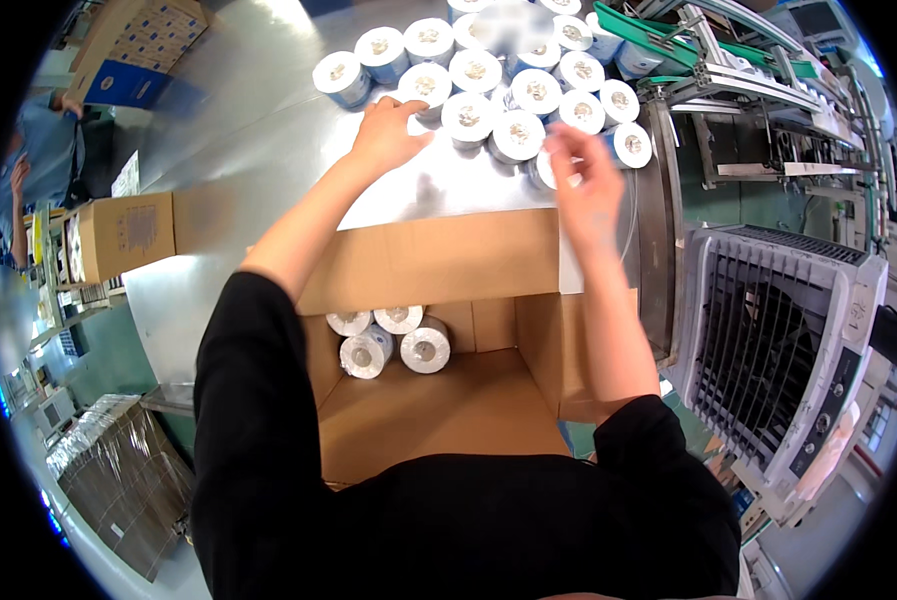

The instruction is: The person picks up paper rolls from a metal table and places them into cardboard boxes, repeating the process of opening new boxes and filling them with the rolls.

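Note:
Wrapped paper rolls with white tops and blue sides stand upright in a cluster on a metal table. My left hand is open at the cluster's near left side, its fingertips against or just beside one roll. At the near right side my right hand is open and slightly blurred, fingers loosely bent. It partly covers a roll; whether it touches it I cannot tell. Below my arms an open cardboard box holds several rolls in its far left corner.
The metal table stretches left, where a closed carton stands. A printed carton is at the far left, near another person. Green conveyor rails lie at far right, above a grey air cooler. Flattened cardboard is stacked lower left.

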The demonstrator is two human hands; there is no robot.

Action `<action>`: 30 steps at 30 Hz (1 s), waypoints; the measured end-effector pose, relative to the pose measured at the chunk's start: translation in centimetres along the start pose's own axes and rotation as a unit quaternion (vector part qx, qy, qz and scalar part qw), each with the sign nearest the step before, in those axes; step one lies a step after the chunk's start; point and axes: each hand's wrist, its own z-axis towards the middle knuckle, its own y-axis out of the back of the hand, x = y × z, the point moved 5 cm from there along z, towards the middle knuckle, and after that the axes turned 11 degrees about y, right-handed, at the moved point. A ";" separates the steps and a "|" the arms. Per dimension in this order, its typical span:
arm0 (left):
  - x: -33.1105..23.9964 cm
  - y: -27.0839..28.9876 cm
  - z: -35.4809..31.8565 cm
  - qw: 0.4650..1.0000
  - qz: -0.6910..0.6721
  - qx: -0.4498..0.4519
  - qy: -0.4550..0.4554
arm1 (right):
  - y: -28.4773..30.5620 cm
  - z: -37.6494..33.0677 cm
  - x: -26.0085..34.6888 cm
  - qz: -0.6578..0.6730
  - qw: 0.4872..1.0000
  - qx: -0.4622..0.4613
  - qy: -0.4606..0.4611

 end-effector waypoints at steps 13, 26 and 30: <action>-1.9 -9.5 11.3 0.971 0.191 0.135 0.055 | 3.1 5.4 -25.7 -0.337 0.863 0.369 -0.074; -1.1 11.5 -19.1 0.837 -0.415 0.324 0.146 | 7.9 3.9 -17.3 -0.208 0.946 0.227 -0.100; -2.6 -0.4 -24.5 0.767 -0.392 0.466 0.201 | 13.6 3.3 -3.1 -0.171 0.980 0.099 0.014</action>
